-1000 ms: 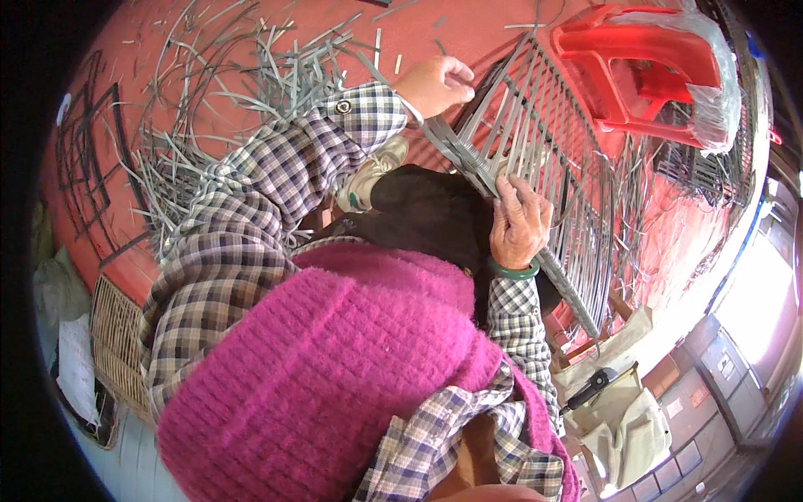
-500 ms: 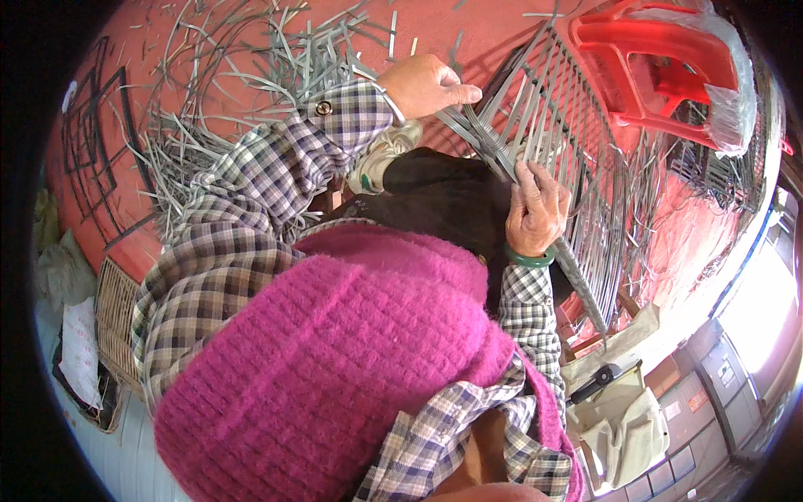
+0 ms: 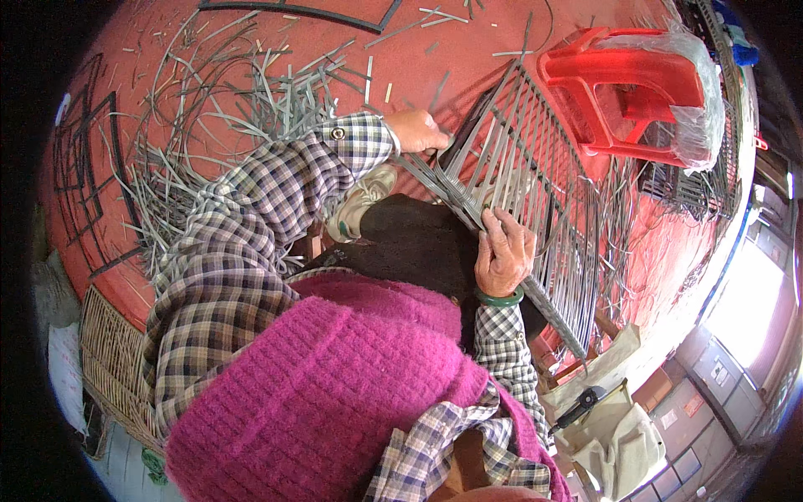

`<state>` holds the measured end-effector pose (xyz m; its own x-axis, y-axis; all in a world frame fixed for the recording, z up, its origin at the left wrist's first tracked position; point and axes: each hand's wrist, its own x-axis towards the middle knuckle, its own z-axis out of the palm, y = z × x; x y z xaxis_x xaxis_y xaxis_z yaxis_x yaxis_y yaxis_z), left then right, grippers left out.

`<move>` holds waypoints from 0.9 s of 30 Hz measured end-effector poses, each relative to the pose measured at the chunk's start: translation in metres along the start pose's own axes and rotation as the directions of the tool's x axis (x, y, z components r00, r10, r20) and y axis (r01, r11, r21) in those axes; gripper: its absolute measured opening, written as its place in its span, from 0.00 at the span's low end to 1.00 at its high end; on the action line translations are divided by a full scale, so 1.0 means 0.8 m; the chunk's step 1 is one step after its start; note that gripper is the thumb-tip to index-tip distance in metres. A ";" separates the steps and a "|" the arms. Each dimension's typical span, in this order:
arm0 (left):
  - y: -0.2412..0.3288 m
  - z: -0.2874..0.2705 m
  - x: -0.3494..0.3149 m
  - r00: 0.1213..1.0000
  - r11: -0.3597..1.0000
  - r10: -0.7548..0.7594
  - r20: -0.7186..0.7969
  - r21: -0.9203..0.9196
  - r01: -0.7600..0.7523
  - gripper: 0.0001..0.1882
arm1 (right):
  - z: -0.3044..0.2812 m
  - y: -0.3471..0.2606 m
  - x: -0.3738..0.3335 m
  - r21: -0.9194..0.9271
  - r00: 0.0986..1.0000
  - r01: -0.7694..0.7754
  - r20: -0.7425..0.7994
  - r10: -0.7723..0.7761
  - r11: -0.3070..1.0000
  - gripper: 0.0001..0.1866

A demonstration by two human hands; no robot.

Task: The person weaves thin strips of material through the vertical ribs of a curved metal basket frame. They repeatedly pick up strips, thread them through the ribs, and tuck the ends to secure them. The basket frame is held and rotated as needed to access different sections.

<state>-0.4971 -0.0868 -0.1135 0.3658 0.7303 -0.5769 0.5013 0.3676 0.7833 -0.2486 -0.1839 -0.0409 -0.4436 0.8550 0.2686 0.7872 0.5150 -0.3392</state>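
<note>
A dark frame (image 3: 548,305) with grey flat strips (image 3: 502,155) strung across it leans over my lap at the right of middle. Its near edge is wrapped in closely packed strip. Beyond the frame's left corner, my left hand (image 3: 418,132) is closed in a pinch, with a flat grey strip at its fingertips. My right hand (image 3: 506,251) grips the frame's wrapped near edge, fingers bent over it and the thumb side partly hidden. A green bangle (image 3: 499,296) circles the right wrist.
A red plastic stool (image 3: 585,100), partly wrapped in clear film, lies beyond the frame. Loose grey strips (image 3: 284,96) heap on the red floor at left. Bare dark frames (image 3: 94,176) lie farther left. A wicker basket (image 3: 113,356) and a beige cloth bag (image 3: 619,452) flank me.
The view has shifted, with the stool and frame now lower and farther left. My left hand still pinches near the frame's corner, and my right hand keeps its hold on the near edge.
</note>
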 end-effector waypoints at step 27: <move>0.010 0.017 0.208 0.979 0.914 -0.096 -0.182 0.372 0.159 0.17 | -0.003 -0.007 0.009 0.026 0.997 -0.064 0.040 0.063 0.998 0.23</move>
<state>-0.4219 0.0298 -0.2064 0.1672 0.7842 -0.5976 0.8085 0.2378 0.5382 -0.2553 -0.1812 -0.0348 -0.4095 0.8877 0.2106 0.8028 0.4603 -0.3791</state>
